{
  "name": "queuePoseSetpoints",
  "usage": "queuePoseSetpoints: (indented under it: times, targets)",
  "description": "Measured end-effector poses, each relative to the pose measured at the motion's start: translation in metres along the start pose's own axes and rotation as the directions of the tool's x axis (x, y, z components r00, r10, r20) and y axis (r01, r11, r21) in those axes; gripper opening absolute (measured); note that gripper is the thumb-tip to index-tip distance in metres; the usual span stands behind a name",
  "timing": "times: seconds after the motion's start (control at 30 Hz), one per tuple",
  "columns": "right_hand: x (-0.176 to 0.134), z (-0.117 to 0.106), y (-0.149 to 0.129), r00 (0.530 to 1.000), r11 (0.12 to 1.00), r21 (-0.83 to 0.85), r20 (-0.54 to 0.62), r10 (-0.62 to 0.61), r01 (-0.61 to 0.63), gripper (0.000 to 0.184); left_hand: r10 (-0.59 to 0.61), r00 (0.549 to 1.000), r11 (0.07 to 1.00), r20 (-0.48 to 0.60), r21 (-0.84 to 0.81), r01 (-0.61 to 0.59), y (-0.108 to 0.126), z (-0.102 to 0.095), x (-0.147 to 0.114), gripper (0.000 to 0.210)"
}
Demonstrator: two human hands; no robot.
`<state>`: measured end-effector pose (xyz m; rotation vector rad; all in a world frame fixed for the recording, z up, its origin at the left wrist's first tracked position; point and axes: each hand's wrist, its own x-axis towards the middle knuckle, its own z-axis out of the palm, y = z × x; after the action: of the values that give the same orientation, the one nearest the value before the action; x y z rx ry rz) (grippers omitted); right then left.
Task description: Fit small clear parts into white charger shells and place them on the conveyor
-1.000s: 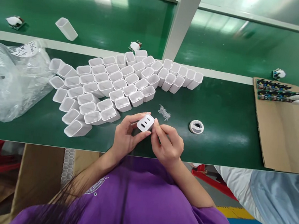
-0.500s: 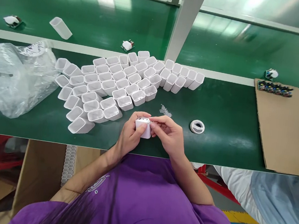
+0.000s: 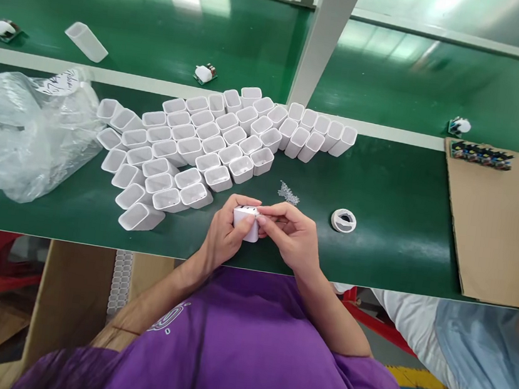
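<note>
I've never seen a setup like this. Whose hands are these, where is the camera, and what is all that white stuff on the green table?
There is no machine here: a person is working with two bare hands. The camera is worn on their head, looking forward and down, so you see roughly what they see.

The left hand holds a white case. The right hand has its thumb and forefinger at the case's upper edge; whether they pinch something tiny is too small to tell.

On the green table, many open-ended white shells stand close together. Nearer the right hand are a little heap of clear bits and a white ring. A clear plastic bag lies far left; a cardboard sheet bearing circuit boards lies far right.
</note>
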<state>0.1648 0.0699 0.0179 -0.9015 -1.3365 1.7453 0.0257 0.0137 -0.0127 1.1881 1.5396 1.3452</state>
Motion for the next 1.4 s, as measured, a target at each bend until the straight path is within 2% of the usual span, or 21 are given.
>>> queuePoseSetpoints:
  times: [0.23,0.43,0.5,0.63,0.7,0.83,0.97,1.07,1.13,1.2,1.3,1.4]
  targets:
    - [-0.003,-0.005,-0.005,0.998,0.987,-0.152,0.053,-0.036,0.044,0.025,0.070,0.997,0.997,-0.020,0.024,-0.069,0.001,0.000,0.001,0.027]
    - [-0.004,-0.006,-0.007,0.993,0.968,-0.230,0.081,-0.085,0.102,0.015,0.128,0.990,0.991,-0.051,0.051,-0.125,-0.002,0.000,0.000,0.021]
    - [-0.003,-0.006,-0.007,0.994,0.977,-0.196,0.081,-0.067,0.082,0.015,0.105,0.994,0.994,-0.030,-0.013,-0.106,-0.001,0.000,-0.001,0.023]
    - [-0.002,-0.006,-0.008,0.993,0.999,-0.044,0.110,0.035,-0.030,0.022,0.019,0.997,0.964,0.079,-0.266,0.003,0.004,0.003,-0.001,0.031]
    - [-0.003,-0.005,-0.008,0.994,0.998,-0.029,0.101,0.051,-0.049,0.025,0.033,0.996,0.957,0.088,-0.290,-0.006,0.006,0.004,0.000,0.032]
    - [-0.005,-0.003,-0.007,0.996,0.995,-0.096,0.085,-0.013,0.022,0.025,0.153,0.988,0.976,-0.007,-0.158,-0.152,0.004,0.004,0.000,0.030]
    - [-0.008,-0.007,-0.001,0.988,0.986,-0.122,0.126,-0.094,0.110,0.021,0.315,0.947,0.948,-0.053,-0.026,-0.317,-0.004,0.002,-0.002,0.027]
    - [-0.010,-0.013,0.007,0.977,0.972,-0.118,0.083,-0.195,0.204,0.021,0.346,0.937,0.938,-0.053,0.038,-0.344,-0.006,0.001,-0.002,0.038]
    - [-0.011,-0.015,0.013,0.962,0.947,-0.173,0.081,-0.261,0.271,0.026,0.347,0.936,0.937,-0.059,0.054,-0.344,-0.004,0.002,-0.001,0.040]
    - [-0.013,-0.014,0.018,0.951,0.915,-0.262,0.113,-0.287,0.307,0.035,0.316,0.947,0.949,-0.060,0.025,-0.315,0.001,0.003,0.000,0.036]
    - [-0.014,-0.007,0.024,0.934,0.849,-0.394,0.091,-0.346,0.353,0.047,0.147,0.987,0.969,-0.060,-0.191,-0.155,0.009,0.005,0.003,0.036]
    - [-0.014,0.002,0.023,0.860,0.714,-0.540,0.036,-0.510,0.446,0.049,-0.078,0.997,0.902,-0.024,-0.428,0.061,0.014,0.006,0.006,0.038]
